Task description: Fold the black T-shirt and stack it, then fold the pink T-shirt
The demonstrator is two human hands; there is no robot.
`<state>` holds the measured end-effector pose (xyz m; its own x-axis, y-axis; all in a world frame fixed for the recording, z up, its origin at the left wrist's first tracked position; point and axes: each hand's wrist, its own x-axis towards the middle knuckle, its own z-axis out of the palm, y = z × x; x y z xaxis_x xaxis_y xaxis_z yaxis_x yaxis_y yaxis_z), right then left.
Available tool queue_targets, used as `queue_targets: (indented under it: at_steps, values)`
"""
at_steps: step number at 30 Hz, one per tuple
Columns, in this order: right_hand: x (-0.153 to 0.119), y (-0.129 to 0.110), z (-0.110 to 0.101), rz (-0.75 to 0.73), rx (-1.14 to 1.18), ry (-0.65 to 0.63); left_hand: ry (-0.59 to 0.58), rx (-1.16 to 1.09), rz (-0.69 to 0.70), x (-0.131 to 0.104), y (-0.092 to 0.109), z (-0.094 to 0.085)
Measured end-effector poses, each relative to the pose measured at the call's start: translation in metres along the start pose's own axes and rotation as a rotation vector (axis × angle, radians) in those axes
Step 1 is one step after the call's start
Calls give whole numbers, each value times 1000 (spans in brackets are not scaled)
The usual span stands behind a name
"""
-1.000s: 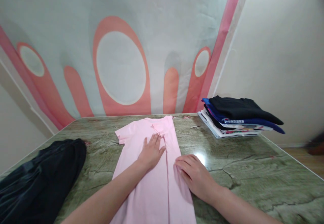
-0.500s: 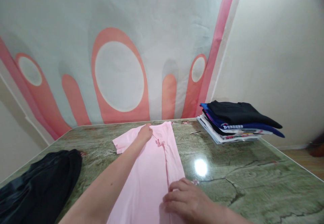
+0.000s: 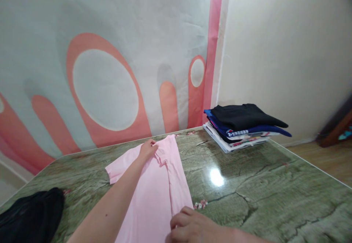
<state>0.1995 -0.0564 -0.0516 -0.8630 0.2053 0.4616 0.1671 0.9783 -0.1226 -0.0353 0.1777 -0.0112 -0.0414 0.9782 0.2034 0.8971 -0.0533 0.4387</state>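
Note:
A pink short-sleeved T-shirt (image 3: 154, 195) lies on the table, its right side folded inward along a lengthwise edge. One sleeve sticks out to the left, and small ruffled folds show near the collar. At the shirt's far end, my left hand (image 3: 148, 149) is closed with its fingers pinching the fabric by the neckline. My right hand (image 3: 192, 226) rests on the near right part of the shirt, fingers curled in on the folded edge. The lower end of the shirt runs out of view, and my right fingertips are partly hidden.
A stack of folded clothes (image 3: 244, 125), black on top with blue and white below, stands at the table's far right. Dark clothing (image 3: 30, 213) lies at the near left. The marbled green table (image 3: 264, 184) meets a wall behind it.
My view has turned to the right, so the scene sits further left and tilted. Both hands stay at the same places on the pink T-shirt, which looks much the same.

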Motion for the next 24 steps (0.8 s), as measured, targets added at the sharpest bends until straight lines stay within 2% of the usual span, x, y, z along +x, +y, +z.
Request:
queue_targets:
  at_steps: [5, 10, 12, 14, 16, 19, 21, 24]
  values:
    - [2, -2, -8, -18, -58, 15, 65, -52, 10, -5, 0, 1]
    - [0, -5, -3, -34, -10, 40, 83, -36, 18, -12, -4, 5]
    - [-1, -6, -1, -32, 8, 38, 96, -11, 22, -16, 0, 6]
    - [0, -6, -4, -7, 45, 60, 139, 34, 87, -21, 10, 6]
    - [0, -6, -12, 85, 99, 121, 137, 82, 228, -30, 23, 10]
    - [-2, -4, -28, 326, 172, 222, -25, 174, 401, -54, 39, 24]
    - [-6, 0, -37, 478, 193, 275, -97, 263, 427, -74, 46, 36]
    - [-13, 15, -41, 630, 156, 313, -46, 360, 433, -102, 51, 49]
